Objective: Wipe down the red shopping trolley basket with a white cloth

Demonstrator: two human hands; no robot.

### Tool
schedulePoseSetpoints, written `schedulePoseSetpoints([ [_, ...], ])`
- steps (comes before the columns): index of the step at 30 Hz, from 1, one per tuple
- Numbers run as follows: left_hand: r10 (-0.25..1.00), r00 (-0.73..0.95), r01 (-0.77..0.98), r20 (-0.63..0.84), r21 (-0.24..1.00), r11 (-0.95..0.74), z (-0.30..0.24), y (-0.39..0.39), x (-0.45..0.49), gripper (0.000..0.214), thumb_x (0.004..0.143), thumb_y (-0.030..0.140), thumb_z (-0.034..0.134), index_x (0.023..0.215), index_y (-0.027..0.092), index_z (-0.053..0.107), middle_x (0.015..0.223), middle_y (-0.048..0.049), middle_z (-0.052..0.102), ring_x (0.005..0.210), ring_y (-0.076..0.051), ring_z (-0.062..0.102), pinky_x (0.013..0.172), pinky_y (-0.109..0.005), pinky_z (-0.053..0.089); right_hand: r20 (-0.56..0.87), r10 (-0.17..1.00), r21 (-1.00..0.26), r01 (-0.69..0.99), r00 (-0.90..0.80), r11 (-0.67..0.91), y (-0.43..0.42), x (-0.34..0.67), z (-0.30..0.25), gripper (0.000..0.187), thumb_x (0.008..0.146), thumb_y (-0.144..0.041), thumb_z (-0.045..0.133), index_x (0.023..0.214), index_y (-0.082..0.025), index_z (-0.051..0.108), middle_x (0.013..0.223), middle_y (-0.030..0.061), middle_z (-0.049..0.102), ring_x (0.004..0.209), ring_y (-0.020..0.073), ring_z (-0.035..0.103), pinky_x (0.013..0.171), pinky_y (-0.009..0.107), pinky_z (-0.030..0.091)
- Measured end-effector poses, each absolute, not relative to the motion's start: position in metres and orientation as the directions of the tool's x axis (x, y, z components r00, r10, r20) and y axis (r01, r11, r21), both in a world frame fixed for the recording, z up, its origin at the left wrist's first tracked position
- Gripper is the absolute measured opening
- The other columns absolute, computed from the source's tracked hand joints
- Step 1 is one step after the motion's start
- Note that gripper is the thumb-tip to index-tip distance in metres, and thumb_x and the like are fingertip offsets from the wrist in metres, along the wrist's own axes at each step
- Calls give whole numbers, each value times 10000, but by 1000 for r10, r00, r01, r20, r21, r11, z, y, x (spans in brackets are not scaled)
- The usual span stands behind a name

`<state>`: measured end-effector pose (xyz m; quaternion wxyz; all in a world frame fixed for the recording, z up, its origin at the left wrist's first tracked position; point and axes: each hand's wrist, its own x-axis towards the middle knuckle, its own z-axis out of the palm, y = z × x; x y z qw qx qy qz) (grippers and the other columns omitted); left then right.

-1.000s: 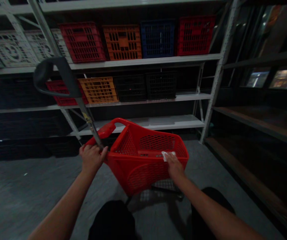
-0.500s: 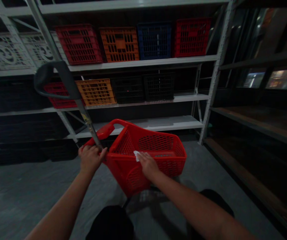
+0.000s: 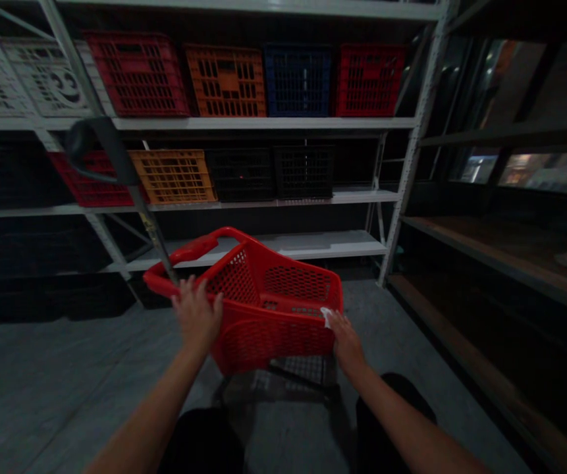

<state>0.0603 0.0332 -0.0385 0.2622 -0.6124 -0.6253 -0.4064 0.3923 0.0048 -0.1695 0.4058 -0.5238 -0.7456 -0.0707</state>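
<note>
A red plastic shopping basket (image 3: 273, 342) with mesh walls stands on a wheeled base, and a long grey pole (image 3: 152, 237) rises from its left end to a dark curved handle (image 3: 93, 148). My left hand (image 3: 197, 315) wraps the basket's near left rim, right at the pole's foot. My right hand (image 3: 347, 342) presses a small white cloth (image 3: 327, 317) against the basket's right rim. The cloth is mostly hidden under my fingers. Nothing shows inside the basket.
Grey metal shelving (image 3: 263, 123) ahead holds several red, orange, blue and black crates. White patterned panels (image 3: 46, 79) sit at upper left. Dark wooden shelves (image 3: 490, 257) run along the right. The grey floor (image 3: 66, 368) lies under the basket's wheeled base (image 3: 283, 388).
My right hand has slid with the cloth from the middle of the near rim to its right end. The basket and shelves have shifted left in view.
</note>
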Motion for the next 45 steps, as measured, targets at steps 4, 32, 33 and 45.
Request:
schedulePoseSetpoints([
  [4,741,110,941,662,171,-293,-74,15,148,358,840,376,394,1064,165,576,1318,-154,446,1282,-303,309,1028,-550,205,682,683,-245,798,-261,550,-15,358,-173,585,801,-12,307,1357,-191,333,1319,65,469,1266,188,355,1024,455,332],
  [32,826,369,876,426,136,-462,-109,32,122,293,802,270,395,646,199,633,710,-21,652,857,-188,515,1002,-522,130,731,615,-233,738,-296,633,13,377,-174,598,790,8,277,1331,-225,377,1302,55,490,1276,173,337,1038,478,286],
  [33,826,367,876,428,138,-461,-109,33,122,291,800,269,397,642,198,630,705,-20,649,856,-187,513,1002,-522,128,741,626,-261,755,-242,601,18,381,-174,590,799,4,271,1329,-231,379,1297,53,495,1270,173,348,1038,484,282],
  [45,803,450,839,390,124,-530,-108,25,97,244,742,204,396,558,190,556,655,3,598,825,-166,496,995,-511,132,640,482,-46,597,-599,801,-35,316,-179,547,828,-56,354,1359,-180,313,1362,63,415,1333,198,198,1060,480,242],
])
